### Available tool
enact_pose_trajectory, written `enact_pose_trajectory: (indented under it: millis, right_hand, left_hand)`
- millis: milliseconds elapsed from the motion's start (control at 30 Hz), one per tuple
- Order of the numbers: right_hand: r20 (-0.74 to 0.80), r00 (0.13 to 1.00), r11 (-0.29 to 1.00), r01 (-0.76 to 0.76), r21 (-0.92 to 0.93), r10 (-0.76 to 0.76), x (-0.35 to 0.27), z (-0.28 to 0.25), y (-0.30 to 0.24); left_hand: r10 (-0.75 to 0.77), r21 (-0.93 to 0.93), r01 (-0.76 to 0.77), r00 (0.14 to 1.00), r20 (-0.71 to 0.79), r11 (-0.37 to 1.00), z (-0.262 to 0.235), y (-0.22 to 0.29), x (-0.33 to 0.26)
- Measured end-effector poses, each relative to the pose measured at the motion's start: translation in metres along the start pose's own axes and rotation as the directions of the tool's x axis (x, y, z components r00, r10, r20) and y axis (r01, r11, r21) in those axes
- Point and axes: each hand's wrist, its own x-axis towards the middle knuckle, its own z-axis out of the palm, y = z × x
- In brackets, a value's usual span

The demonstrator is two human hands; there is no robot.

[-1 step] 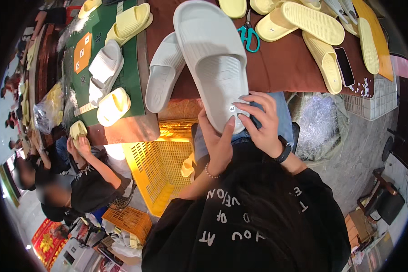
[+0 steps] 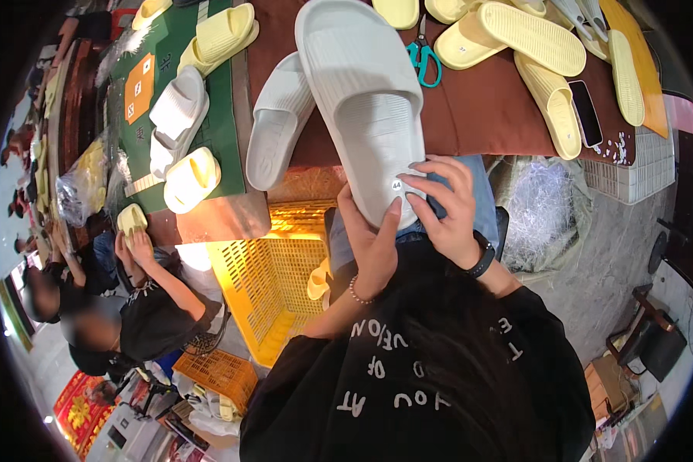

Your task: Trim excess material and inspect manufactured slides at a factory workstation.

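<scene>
A large grey slipper [image 2: 354, 69] is raised over the table's near edge, its heel toward me. My left hand [image 2: 371, 250] grips the left of the heel, thumb on the footbed. On the heel's right, my right hand [image 2: 448, 212] is closed on the rim, fingertips on the footbed beside a small round white sticker [image 2: 396, 185]. Another grey slipper [image 2: 276, 127] lies on the brown cloth to the left, partly behind the held one. Turquoise-handled scissors [image 2: 423, 63] lie just right of the held toe.
Pale yellow slippers [image 2: 550, 100] and a phone [image 2: 586, 114] lie at the right of the table. More slippers [image 2: 179, 115] rest on a green mat at left. Below stands a yellow crate [image 2: 242, 289]; right of my legs is a plastic sack [image 2: 535, 215]. A co-worker's hands [image 2: 135, 250] hold a yellow slipper.
</scene>
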Motion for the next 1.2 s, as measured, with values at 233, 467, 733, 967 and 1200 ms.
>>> enact_pose_trajectory:
  millis: [233,467,733,967,1200]
  right_hand:
    - [-0.134,0.991,1.000,-0.020,0.000,0.020,-0.009,0.004,-0.004]
    - [-0.085,0.996,0.999,0.034,-0.025,-0.036,-0.002,-0.006,0.000]
    - [-0.009,0.994,0.992,0.110,-0.061,-0.111,0.004,-0.021,0.002]
    - [0.082,0.967,0.955,0.253,-0.154,-0.243,0.010,-0.038,0.004]
    - [0.266,0.919,0.952,0.305,-0.011,-0.291,0.022,-0.051,0.014]
  left_hand:
    - [-0.009,-0.059,0.010,1.000,0.012,0.998,0.010,0.016,-0.009]
    - [0.035,0.017,-0.036,0.998,0.048,0.999,0.010,0.019,-0.014]
    - [-0.007,0.032,0.003,0.991,0.134,0.999,0.010,0.038,-0.015]
    - [-0.083,0.121,0.059,0.975,0.207,0.991,0.007,0.049,-0.013]
    - [-0.213,0.181,0.161,0.922,0.322,0.970,-0.003,0.047,-0.011]
